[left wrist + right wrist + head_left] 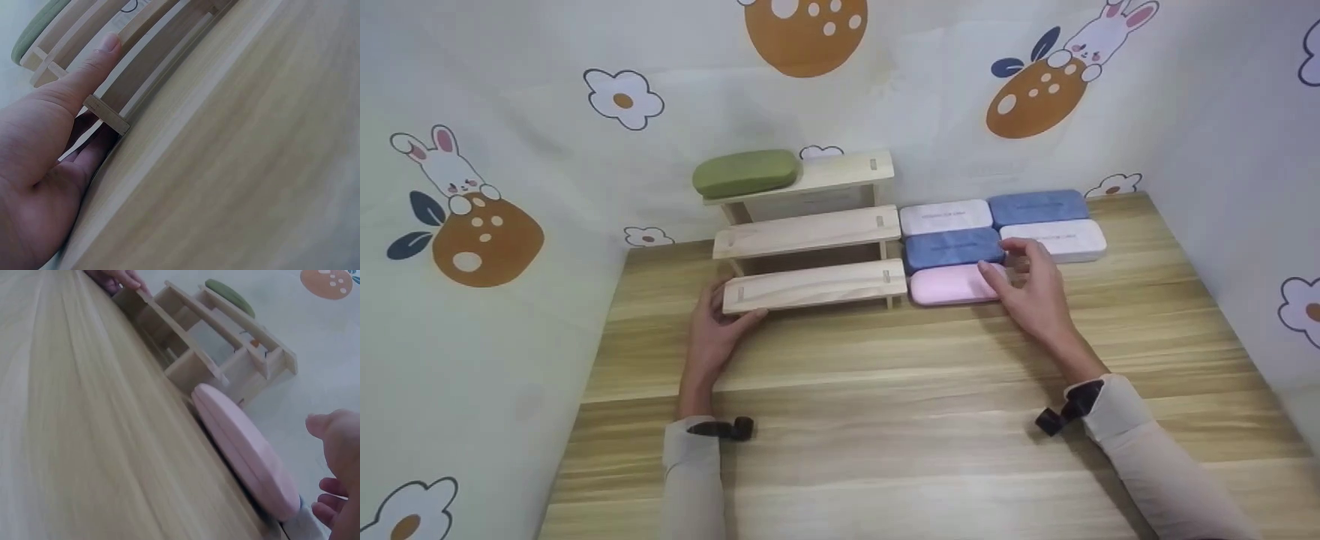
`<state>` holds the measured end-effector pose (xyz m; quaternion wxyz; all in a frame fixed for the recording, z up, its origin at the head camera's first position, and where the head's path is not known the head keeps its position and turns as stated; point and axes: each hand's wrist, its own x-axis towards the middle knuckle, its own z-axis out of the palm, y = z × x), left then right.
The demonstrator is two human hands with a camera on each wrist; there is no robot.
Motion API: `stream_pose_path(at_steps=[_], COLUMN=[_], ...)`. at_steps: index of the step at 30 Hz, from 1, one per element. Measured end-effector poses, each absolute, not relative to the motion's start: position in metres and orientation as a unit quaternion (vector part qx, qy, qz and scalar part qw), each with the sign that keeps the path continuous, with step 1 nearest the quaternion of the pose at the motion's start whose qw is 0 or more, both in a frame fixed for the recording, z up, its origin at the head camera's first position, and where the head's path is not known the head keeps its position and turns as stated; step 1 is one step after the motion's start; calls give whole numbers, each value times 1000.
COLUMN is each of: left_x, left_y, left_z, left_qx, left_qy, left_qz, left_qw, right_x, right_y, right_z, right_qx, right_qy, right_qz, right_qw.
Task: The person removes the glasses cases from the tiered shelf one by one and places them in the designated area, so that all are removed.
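Observation:
A three-step wooden rack (810, 289) stands against the back wall. My left hand (712, 326) grips the left end of its lowest board, the thumb (101, 59) along the front edge and the other fingers round the end, partly hidden. On the top step lies a green glasses case (746, 172). Right of the rack a pink glasses case (952, 285) lies in front of a blue case (952, 249). Over the pink case's right end hovers my right hand (1039, 296), its fingers loosely bent; in the right wrist view it is apart from the case and holds nothing.
A white case (945, 217) lies behind the near blue one. Beside them, to the right, are another blue case (1039, 206) and another white case (1057, 238). Patterned walls enclose the wood-grain table (885, 420) at the back and both sides.

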<state>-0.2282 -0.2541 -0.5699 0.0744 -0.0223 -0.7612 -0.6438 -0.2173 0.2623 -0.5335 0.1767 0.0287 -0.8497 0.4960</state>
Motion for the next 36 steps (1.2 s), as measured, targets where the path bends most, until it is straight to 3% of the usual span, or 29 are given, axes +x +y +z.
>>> stream_pose_path(at_steps=[14, 21, 29, 36], left_x=[-227, -228, -230, -228], left_y=[-252, -253, -253, -254], left_z=[-572, -572, -569, -569], left_qx=[-18, -15, -14, -14], left_qy=[-757, -768, -777, -777], left_qz=[-649, -637, -626, -625], left_qw=[73, 70, 70, 75], right_x=[-233, -252, -276, -289], right_y=[192, 166, 137, 108], right_z=[-504, -479, -450, -432], right_qx=[162, 228, 255, 256], right_qy=[-825, -822, -810, -823], right_qz=[518, 490, 488, 474], right_qw=[159, 182, 204, 178])
